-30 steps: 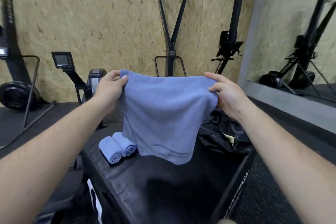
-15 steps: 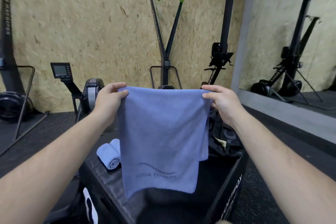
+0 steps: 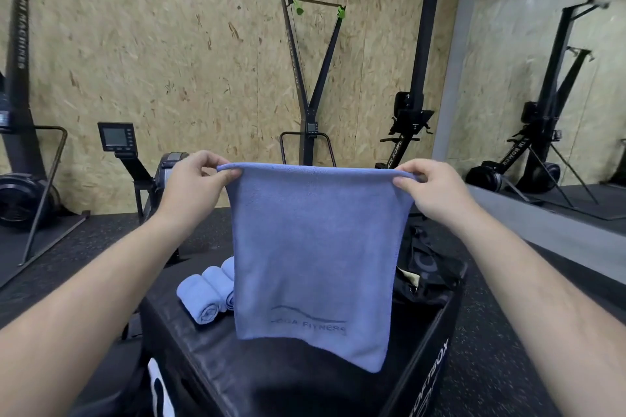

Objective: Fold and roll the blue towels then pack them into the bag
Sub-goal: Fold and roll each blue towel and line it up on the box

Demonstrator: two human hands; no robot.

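- Raised since a second ago: blue towel (image 3: 315, 257), then bunched with its lower end drooping towards the surface, now hangs flat and straight, printed logo at the bottom readable.
- Left hand (image 3: 193, 183): fingers (image 3: 230, 174) pinch the towel's upper left corner; it sits level with the other hand, where it was slightly higher before.
- Right hand (image 3: 437, 189): fingers (image 3: 403, 183) pinch the upper right corner, top edge drawn taut between the two hands.
- Towel position: held in the air above the black padded surface (image 3: 271, 379), in front of the person; whether its lower hem touches the surface cannot be told.
- Top edge looks rounded, so the towel is probably already doubled over once.
- Rolled towels (image 3: 210, 294): at least two, side by side on the surface, left of the hanging towel, partly hidden behind it.
- Bag (image 3: 426, 274): black, on the far right of the surface, mostly hidden behind the towel.
- Judgement: towel is squared up for a further fold or for laying down to roll; nothing seen packed yet.
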